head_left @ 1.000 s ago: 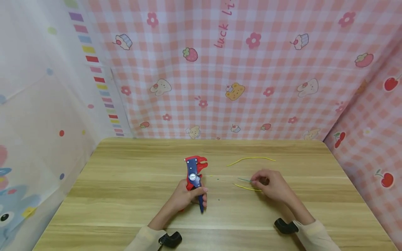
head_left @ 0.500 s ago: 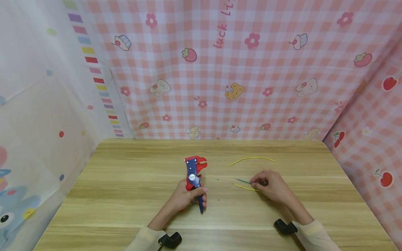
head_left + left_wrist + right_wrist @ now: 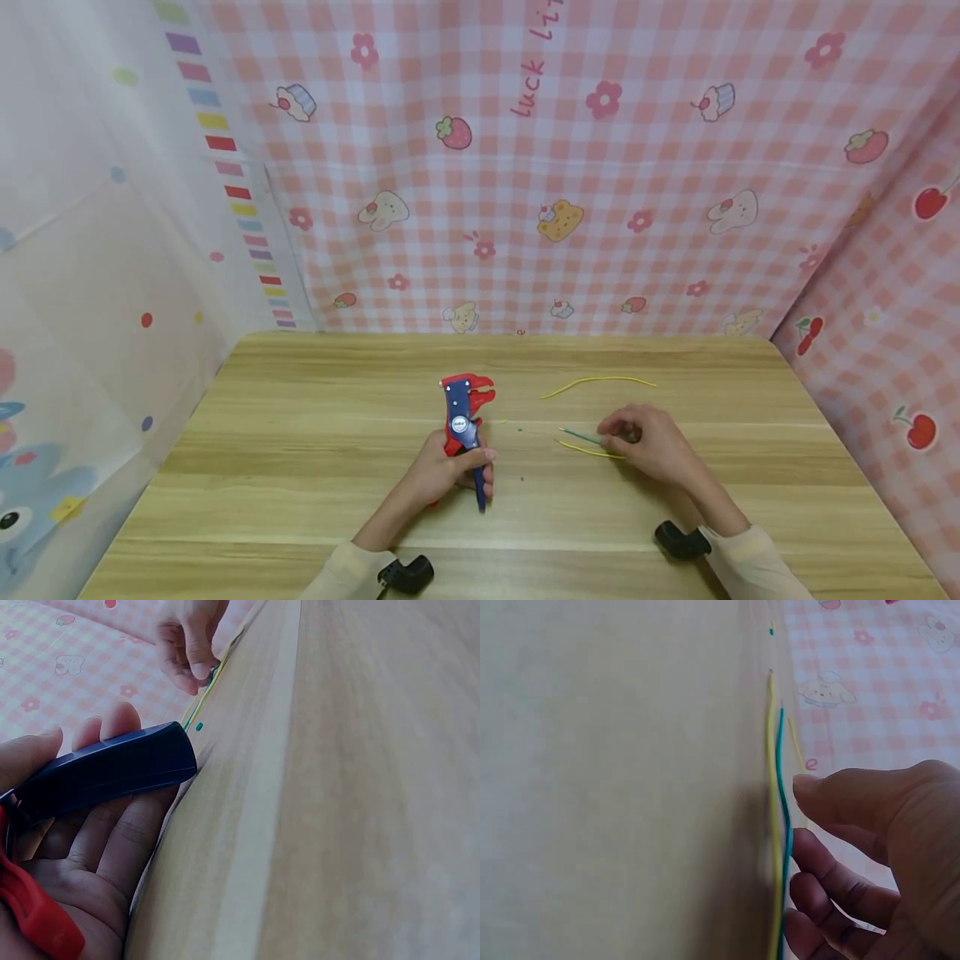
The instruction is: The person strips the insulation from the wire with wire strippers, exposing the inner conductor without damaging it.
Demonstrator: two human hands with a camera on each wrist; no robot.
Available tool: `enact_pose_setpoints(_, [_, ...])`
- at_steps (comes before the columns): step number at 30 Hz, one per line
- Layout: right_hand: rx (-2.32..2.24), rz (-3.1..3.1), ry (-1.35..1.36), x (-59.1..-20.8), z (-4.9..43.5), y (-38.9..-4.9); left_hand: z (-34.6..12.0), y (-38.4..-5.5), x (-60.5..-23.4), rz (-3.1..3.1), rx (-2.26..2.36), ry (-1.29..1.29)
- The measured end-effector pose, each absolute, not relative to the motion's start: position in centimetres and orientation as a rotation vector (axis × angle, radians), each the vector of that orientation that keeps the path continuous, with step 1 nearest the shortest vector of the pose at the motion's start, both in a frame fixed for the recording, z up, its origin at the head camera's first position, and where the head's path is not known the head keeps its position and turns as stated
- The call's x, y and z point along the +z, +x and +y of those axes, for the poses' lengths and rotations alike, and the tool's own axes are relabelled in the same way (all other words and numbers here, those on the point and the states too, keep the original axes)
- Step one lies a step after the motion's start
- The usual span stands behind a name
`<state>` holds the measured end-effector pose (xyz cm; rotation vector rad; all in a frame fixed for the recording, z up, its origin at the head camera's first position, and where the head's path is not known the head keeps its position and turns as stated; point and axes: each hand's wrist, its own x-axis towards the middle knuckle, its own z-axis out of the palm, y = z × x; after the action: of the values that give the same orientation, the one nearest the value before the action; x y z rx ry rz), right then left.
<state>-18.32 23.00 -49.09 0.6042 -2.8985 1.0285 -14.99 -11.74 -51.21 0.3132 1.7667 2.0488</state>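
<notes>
1. One bare right hand [image 3: 647, 442] is shown at right of centre, thumb and forefinger parted, with nothing visibly pinched between them; whether the wire beside the fingertips is touched cannot be told.

2. Just by those fingertips, a green wire [image 3: 581, 437] is laid along the bench [image 3: 300, 467]. Its long axis is run out leftward and slightly away from the person, with the free end pointed towards the other side, where a tool is held.

3. By far the nearer to the wire is the right hand; the free end is separated from the tool by a bare stretch of wood.

4. By the left hand [image 3: 442, 468], a red-and-blue wire stripper [image 3: 457, 404] is gripped at the handles, thumb laid over the blue one. The tool's length is set away from the person, crosswise to the wire, its parted jaws turned to the right and placed farther off than the wire's end.

5. Beside the green wire, on the person's side, a near yellow wire [image 3: 588, 450] is stretched almost parallel; beyond both, a far yellow wire [image 3: 598, 379] is left in a shallow bow.

6. Between tool and wires, a green snippet [image 3: 520, 430] and a yellow snippet [image 3: 503, 421] are scattered.
</notes>
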Motion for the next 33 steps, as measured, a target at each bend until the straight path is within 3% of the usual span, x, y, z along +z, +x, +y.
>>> enact_pose_setpoints(33, [1.106,-2.808,0.516,-48.6,21.9,-22.9,-11.6,-14.9,-51.1,1.778,2.042,0.303])
